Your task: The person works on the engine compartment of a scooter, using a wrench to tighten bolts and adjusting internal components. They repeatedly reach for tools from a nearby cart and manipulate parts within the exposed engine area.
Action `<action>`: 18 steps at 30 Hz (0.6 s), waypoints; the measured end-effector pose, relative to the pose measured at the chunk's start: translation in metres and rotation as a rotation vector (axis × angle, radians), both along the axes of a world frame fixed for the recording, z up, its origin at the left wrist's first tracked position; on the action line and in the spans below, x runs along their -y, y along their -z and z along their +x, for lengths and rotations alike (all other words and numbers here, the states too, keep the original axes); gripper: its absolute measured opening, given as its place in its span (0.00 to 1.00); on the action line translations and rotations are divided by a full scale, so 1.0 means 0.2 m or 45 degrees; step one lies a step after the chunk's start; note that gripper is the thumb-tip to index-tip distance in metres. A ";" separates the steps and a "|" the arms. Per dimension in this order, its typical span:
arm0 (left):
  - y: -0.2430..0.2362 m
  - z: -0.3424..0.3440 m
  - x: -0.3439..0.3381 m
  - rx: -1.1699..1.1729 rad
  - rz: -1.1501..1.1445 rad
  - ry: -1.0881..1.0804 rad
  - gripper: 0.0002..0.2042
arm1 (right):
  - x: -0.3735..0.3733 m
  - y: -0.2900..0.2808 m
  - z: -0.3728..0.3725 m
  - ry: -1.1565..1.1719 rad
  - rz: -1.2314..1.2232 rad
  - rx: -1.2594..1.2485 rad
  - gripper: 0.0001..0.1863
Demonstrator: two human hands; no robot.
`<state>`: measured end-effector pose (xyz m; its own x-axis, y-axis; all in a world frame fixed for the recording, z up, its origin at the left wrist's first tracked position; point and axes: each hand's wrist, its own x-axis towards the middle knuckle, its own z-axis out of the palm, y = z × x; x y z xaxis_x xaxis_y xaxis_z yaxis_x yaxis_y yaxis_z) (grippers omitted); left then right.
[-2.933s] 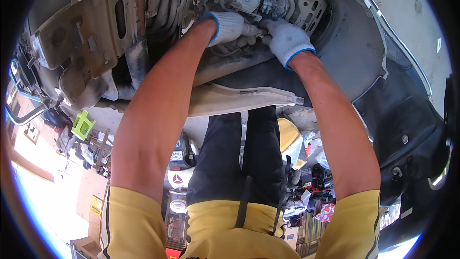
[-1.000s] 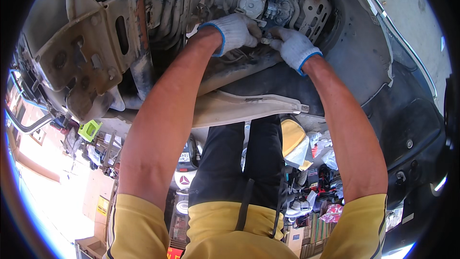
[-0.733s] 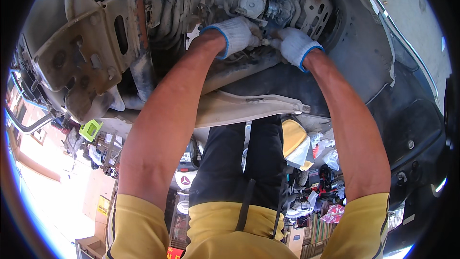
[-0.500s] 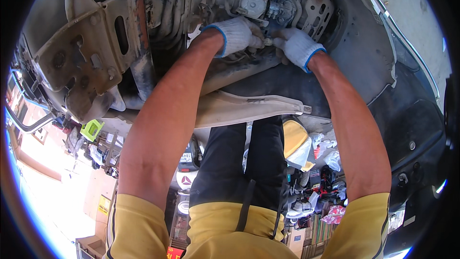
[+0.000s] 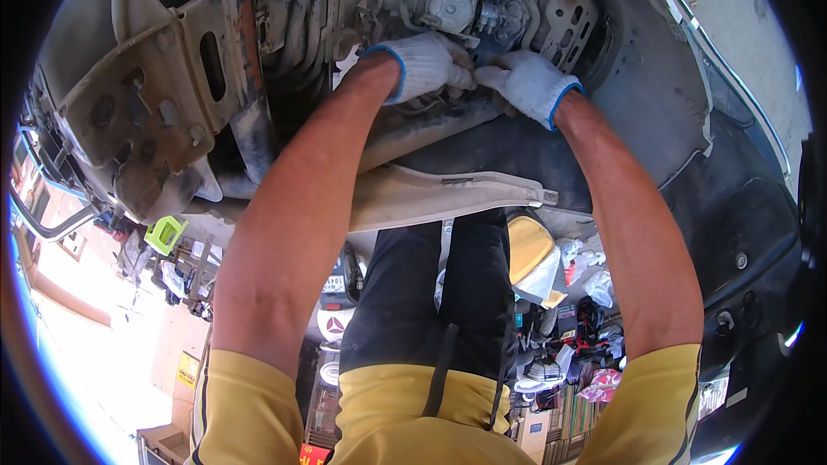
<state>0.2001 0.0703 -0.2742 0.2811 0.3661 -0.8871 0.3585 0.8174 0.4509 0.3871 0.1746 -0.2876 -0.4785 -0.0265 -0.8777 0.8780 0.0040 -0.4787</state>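
Note:
My left hand [image 5: 424, 67] and my right hand [image 5: 532, 84], both in white knit gloves with blue cuffs, meet inside the exposed, dusty works of a vehicle. Their fingers are pinched together with the tips almost touching. Whatever lies between the fingertips is too small and covered to name. Just above the hands sits a round silver metal housing [image 5: 450, 9] with hoses around it. A perforated metal bracket [image 5: 572, 19] stands beyond my right hand. Below both gloves runs a dusty metal tube [image 5: 422, 133].
At left a brown, holed mounting plate [image 5: 142, 112] joins an upright frame beam [image 5: 233, 43]. A beige curved panel [image 5: 448, 194] crosses in front of my legs. A dark body panel [image 5: 741, 241] is at right. Cluttered goods [image 5: 573, 336] and a lime-green plastic item [image 5: 164, 232] lie behind.
My fingertips have drawn closer together, and the small light piece that showed between them is now covered. Both arms stay nearly where they were.

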 end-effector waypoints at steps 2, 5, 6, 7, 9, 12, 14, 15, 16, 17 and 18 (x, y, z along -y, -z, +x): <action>-0.01 0.00 0.00 0.005 -0.036 -0.010 0.15 | -0.01 0.01 0.01 0.045 -0.075 0.019 0.24; 0.03 0.00 0.02 0.023 -0.020 -0.028 0.15 | -0.02 -0.01 0.00 -0.039 -0.075 0.014 0.23; 0.04 0.01 0.03 0.028 -0.020 -0.033 0.15 | -0.02 0.01 0.01 -0.084 -0.017 -0.067 0.22; 0.04 0.01 0.02 0.036 -0.020 -0.035 0.15 | 0.00 0.03 0.02 -0.126 0.041 -0.145 0.22; 0.02 0.02 0.02 0.033 -0.086 -0.071 0.15 | 0.00 0.06 0.05 -0.231 0.129 -0.268 0.22; 0.04 0.02 0.02 0.043 -0.097 -0.101 0.15 | -0.02 0.07 0.05 -0.379 0.191 -0.388 0.23; 0.04 0.02 0.03 0.053 -0.079 -0.113 0.14 | -0.02 0.08 0.06 -0.404 0.189 -0.426 0.23; 0.03 0.02 0.03 0.057 -0.070 -0.121 0.14 | -0.02 0.08 0.06 -0.415 0.182 -0.435 0.22; 0.02 0.02 0.02 0.062 -0.060 -0.126 0.14 | -0.02 0.09 0.06 -0.415 0.171 -0.424 0.21; 0.02 0.02 0.02 0.061 -0.050 -0.122 0.13 | -0.02 0.09 0.06 -0.425 0.151 -0.402 0.20; 0.02 0.01 0.02 0.061 -0.041 -0.118 0.13 | -0.03 0.08 0.05 -0.434 0.132 -0.380 0.19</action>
